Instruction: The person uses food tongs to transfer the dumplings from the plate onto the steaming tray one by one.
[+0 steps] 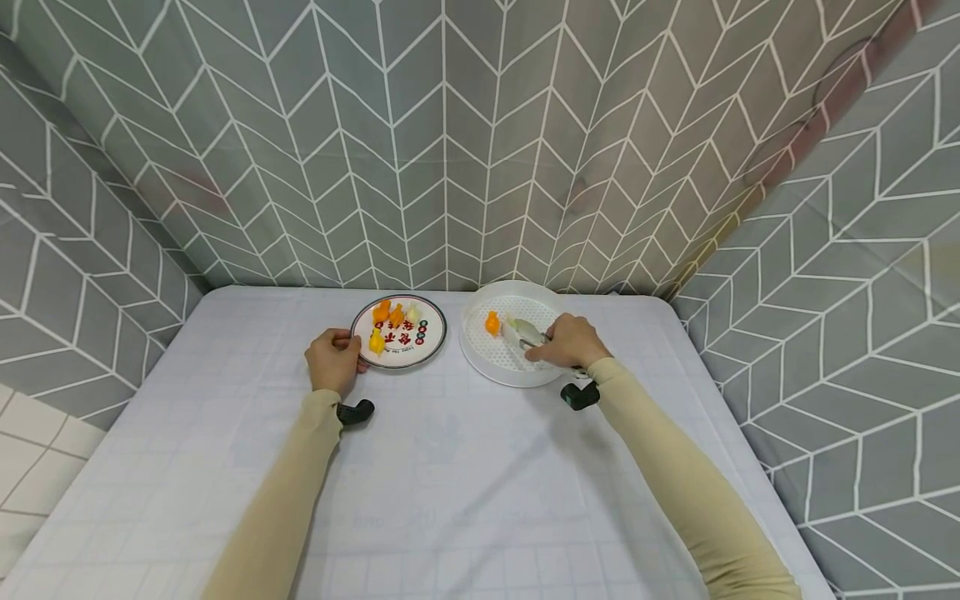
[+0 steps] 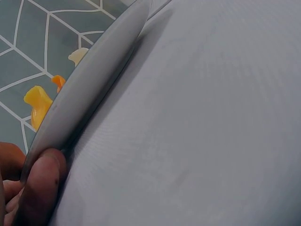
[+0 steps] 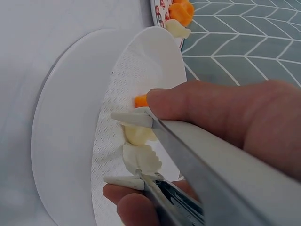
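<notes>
My left hand pinches the left rim of a white plate with red lettering and a dark edge. On the plate lie two orange pieces, a yellow piece and a pale one, shaped like small dumplings. In the left wrist view the fingers grasp the plate's edge. My right hand holds metal tongs with white tips over a round white tray. The tongs' tips stand apart, close around a pale dumpling-like piece. Beside it are a pale yellow piece and an orange piece.
A white cloth covers the table. A grey patterned curtain hangs right behind the plate and the tray, with more of it at both sides. The tray has a raised wall and a perforated liner.
</notes>
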The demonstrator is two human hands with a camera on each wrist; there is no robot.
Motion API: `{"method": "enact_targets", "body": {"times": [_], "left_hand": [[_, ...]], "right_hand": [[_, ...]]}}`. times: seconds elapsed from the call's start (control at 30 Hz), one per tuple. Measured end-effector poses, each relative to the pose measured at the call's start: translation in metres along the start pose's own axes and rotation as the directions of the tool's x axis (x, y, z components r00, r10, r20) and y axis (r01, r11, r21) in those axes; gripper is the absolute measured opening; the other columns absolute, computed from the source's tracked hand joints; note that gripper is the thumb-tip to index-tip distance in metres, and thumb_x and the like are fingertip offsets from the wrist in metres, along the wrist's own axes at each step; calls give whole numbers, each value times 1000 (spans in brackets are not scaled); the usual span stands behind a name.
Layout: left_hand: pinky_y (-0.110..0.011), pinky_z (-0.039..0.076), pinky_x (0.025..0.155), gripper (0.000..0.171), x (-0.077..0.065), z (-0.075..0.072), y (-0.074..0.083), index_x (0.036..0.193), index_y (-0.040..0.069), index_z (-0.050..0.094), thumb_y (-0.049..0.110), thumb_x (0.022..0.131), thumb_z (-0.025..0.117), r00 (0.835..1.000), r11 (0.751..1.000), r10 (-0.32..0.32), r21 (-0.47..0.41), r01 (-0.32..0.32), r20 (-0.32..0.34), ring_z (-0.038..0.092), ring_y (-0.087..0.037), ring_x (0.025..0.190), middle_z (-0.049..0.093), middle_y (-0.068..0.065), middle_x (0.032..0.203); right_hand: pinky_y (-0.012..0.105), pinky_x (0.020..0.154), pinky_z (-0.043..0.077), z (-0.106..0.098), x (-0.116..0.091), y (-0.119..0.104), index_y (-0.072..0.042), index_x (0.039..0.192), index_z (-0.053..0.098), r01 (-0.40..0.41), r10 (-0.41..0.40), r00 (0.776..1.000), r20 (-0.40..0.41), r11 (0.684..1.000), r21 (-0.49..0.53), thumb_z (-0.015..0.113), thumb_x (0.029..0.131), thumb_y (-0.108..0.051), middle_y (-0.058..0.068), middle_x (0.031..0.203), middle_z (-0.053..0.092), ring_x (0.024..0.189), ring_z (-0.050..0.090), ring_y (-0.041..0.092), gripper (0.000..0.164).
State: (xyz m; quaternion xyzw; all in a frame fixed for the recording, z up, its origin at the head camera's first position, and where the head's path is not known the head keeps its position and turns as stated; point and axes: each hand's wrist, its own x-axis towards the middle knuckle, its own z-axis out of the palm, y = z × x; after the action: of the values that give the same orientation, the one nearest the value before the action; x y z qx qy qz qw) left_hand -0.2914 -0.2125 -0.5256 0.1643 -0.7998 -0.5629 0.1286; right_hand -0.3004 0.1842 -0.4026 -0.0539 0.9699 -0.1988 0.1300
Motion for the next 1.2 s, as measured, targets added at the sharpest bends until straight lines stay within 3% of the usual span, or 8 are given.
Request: {"method": "enact_targets", "body": {"times": [0.2,0.43,0.57,0.67,0.83,0.9,1.03,1.2], "left_hand": [[-23,63,51,31,1,0,0,129,-7,62,14,106,62,1000,1000,-1,-4,1,1,65,-9,50,67,-22,106],[-22,62,51,31,-1,0,0,129,-8,62,14,107,62,1000,1000,16,-7,-16,1,65,-7,50,68,-24,107],[-22,63,52,31,-1,0,0,130,-7,62,14,107,62,1000,1000,6,3,-6,-2,65,-8,51,67,-24,108],[-22,63,53,32,1,-1,1,131,-6,62,15,107,61,1000,1000,-4,17,4,0,66,-9,52,67,-24,109],[-23,63,52,31,1,-1,1,130,-6,62,15,107,62,1000,1000,-2,4,2,-2,66,-10,51,68,-24,108],[-23,63,52,31,1,-1,1,129,-7,62,14,106,62,1000,1000,6,-5,-6,-4,66,-9,51,68,-25,108],[-22,62,51,30,-1,-1,1,129,-7,62,14,107,62,1000,1000,19,-8,-19,-6,64,-7,50,68,-25,108],[-21,62,50,29,-1,1,0,126,-7,63,14,107,62,999,999,33,-7,-33,-13,64,-6,49,68,-25,106]], "right_hand": [[26,68,49,-2,-2,-2,2,108,76,5,-5,1000,-4,1000,-9,83,85,-45,13,103,71,88,59,22,53],[24,62,44,-4,-3,-3,-1,97,75,0,0,1000,-9,1000,-13,84,85,-45,3,84,60,79,56,20,46],[25,58,41,-9,-5,-4,-11,71,61,1,-1,1000,-5,1000,-26,84,85,-46,-3,69,49,71,52,17,44],[25,57,41,-14,-7,-6,-16,64,49,11,-11,1000,-13,999,-33,84,85,-46,-4,65,44,68,51,17,50],[27,60,47,-21,-13,-11,-7,82,68,51,-51,996,-73,999,0,83,85,-46,2,74,58,73,57,21,42],[29,64,52,-23,-15,-16,-1,101,76,69,-67,992,-105,997,18,83,86,-46,8,88,68,80,61,25,48],[33,73,52,-25,-19,-26,4,128,73,105,-99,981,-165,994,29,79,87,-47,18,111,74,95,62,29,65],[32,66,45,-21,-19,-40,-1,129,74,152,-138,964,-227,987,46,78,89,-47,13,97,74,91,59,28,61]]}}
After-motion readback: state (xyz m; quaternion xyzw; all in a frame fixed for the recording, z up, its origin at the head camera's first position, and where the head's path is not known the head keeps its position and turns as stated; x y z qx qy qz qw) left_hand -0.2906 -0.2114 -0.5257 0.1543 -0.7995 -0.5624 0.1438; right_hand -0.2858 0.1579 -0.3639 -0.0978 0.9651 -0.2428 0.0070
